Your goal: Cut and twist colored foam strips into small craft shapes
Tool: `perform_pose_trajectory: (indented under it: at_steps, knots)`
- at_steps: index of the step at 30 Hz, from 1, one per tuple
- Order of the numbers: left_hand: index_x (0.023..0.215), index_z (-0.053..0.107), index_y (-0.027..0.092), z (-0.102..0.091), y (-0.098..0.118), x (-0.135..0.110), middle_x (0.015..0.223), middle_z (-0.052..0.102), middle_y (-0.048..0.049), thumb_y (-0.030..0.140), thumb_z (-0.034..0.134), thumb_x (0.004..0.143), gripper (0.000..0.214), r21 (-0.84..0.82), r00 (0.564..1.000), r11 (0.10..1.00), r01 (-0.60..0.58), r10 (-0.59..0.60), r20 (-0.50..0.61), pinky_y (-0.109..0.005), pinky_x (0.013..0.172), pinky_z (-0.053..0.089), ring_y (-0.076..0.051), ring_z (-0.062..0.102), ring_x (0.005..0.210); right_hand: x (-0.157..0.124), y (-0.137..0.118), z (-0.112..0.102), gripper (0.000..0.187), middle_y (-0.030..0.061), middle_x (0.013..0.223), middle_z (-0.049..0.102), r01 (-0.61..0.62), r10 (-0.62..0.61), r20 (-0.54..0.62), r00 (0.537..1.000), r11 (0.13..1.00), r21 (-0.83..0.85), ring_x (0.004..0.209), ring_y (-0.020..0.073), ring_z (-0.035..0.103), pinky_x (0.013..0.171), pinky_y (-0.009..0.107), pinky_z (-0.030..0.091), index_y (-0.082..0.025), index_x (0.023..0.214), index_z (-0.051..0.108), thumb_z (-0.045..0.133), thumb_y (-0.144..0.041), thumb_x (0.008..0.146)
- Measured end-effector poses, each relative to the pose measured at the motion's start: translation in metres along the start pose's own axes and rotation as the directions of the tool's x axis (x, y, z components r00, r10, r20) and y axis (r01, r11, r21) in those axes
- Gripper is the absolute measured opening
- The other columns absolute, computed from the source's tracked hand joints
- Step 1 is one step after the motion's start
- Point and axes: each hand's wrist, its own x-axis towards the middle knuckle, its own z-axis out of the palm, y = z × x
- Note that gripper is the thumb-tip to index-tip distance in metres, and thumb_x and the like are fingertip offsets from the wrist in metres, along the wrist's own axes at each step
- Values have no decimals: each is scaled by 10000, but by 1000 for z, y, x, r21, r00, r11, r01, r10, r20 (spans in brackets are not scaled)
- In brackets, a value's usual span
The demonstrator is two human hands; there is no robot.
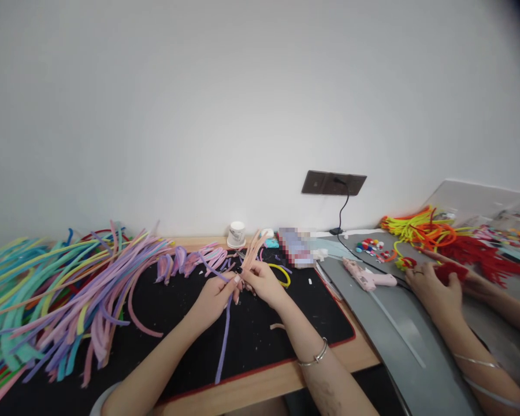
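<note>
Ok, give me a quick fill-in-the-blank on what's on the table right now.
1. The left hand pinches a long ____ pipe cleaner trailing down over the black mat.
2. The right hand, with a silver ____ at the wrist, holds pink strands.
3. The pink glue gun lies on the ____ sheet.
4. The co-worker's hand touches something ____ in colour.
Missing words: purple; bracelet; grey; red.

Bright, even light, soft shadows, wide-angle bending at edges, dark vignette top right.
</note>
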Motion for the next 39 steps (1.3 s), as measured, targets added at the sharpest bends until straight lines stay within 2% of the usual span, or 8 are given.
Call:
perform_pose_trajectory:
  at_steps: [3, 7, 11, 16, 23, 28, 34, 39]
  knots:
    - [631, 535, 162, -1, 4, -1, 498, 519, 21, 397, 389, 900, 385, -10, 997, 999, -49, 50, 59, -234, 580, 360, -110, 455, 503, -1, 2, -1, 379, -21, 548, 509, -15, 11, 82, 997, 999, 47, 396, 48, 325, 385, 192, 217, -146, 658, 514, 564, -489, 811]
    - [639, 540, 161, 0, 5, 0, 515, 514, 27, 438, 391, 887, 400, -54, 998, 999, 8, -5, 67, -222, 485, 298, -87, 374, 430, 0, 7, -1, 403, -49, 499, 433, -61, 49, 97, 994, 991, 119, 380, 38, 249, 398, 201, 163, -152, 626, 485, 559, -504, 809]
    - [656, 552, 154, 1, 5, 2, 579, 514, 21, 469, 445, 853, 387, -101, 999, 994, 30, -29, 19, -220, 467, 276, -82, 372, 442, 3, 14, 2, 414, -64, 443, 373, -33, 31, 12, 999, 994, 107, 379, 52, 245, 406, 211, 157, -162, 602, 469, 539, -511, 814]
    - [577, 545, 161, 2, 10, 1, 476, 411, 43, 461, 478, 832, 400, -66, 996, 997, 46, -51, -67, -227, 483, 252, -91, 339, 446, 3, 22, 9, 470, -34, 444, 417, 77, -76, -109, 991, 997, 2, 405, 73, 298, 428, 226, 207, -162, 571, 483, 474, -544, 845]
    - [587, 529, 162, 11, 13, 0, 521, 511, 17, 460, 509, 821, 379, -201, 998, 979, 45, -52, -29, -221, 487, 266, -91, 362, 463, -3, 14, 20, 438, -23, 432, 446, 96, -74, -295, 953, 994, 61, 398, 90, 368, 434, 232, 262, -179, 530, 444, 510, -498, 822]
    - [598, 541, 160, 8, 16, -1, 522, 514, 18, 475, 534, 808, 378, -241, 998, 969, 56, -62, -19, -223, 491, 272, -92, 371, 465, -1, 13, 17, 396, -38, 429, 411, 60, -31, -257, 966, 993, 105, 384, 65, 306, 412, 221, 199, -165, 512, 464, 560, -444, 777]
    - [568, 556, 152, 5, 13, -3, 543, 540, 10, 437, 517, 843, 398, -214, 997, 977, 4, 12, 74, -235, 586, 332, -107, 447, 540, -1, 11, 10, 268, -49, 427, 435, -30, 76, -201, 977, 974, 225, 373, 62, 306, 397, 207, 201, -178, 556, 444, 578, -348, 714]
    - [562, 577, 145, 4, 10, -4, 570, 553, 0, 414, 529, 844, 392, -221, 995, 975, -10, 32, 98, -244, 643, 356, -119, 484, 595, -3, 5, 5, 278, -53, 418, 416, -88, 120, -133, 984, 972, 220, 365, 56, 281, 396, 211, 174, -180, 558, 434, 577, -363, 712]
